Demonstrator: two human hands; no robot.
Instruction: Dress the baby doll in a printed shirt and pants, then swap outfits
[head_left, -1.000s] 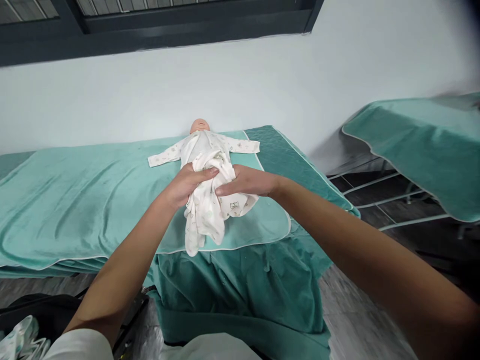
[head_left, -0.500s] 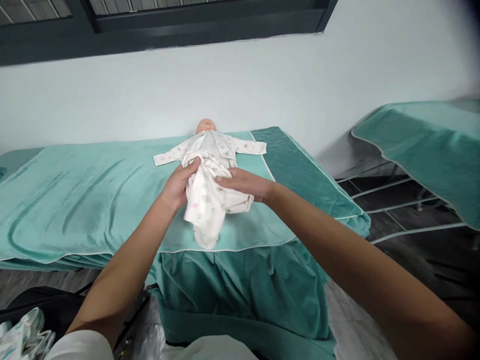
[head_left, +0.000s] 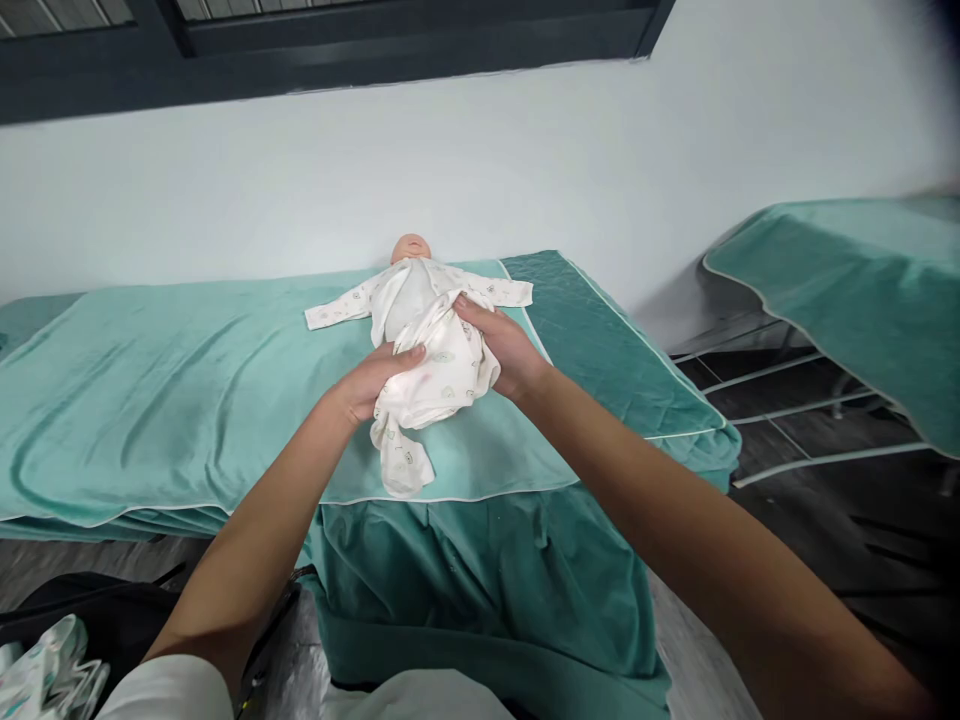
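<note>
A baby doll (head_left: pixel 410 248) lies on its back on the bed, head toward the wall, arms spread. It wears a white printed long-sleeved top (head_left: pixel 341 306) over a pale layer at the belly. White baby pants (head_left: pixel 435 372) with small prints are bunched around its lower body, one leg dangling toward me. My left hand (head_left: pixel 373 383) is closed on the left side of the pants, thumb on top. On the other side, my right hand (head_left: pixel 504 345) grips them higher up, near the waist. The doll's legs are hidden by the fabric.
Green velvet covers the bed (head_left: pixel 135 360), its cloth hanging down in front of me. To the right stands a metal bed frame (head_left: pixel 832 460) with another green cover (head_left: pixel 862 270). A dark bag (head_left: pixel 97 600) and printed white fabric (head_left: pixel 56 665) sit at lower left.
My right hand has moved up along the doll's right-hand side in view, with the pants' edge. My left hand has shifted slightly right and down. The fabric is spread wider across the doll's lower body.
</note>
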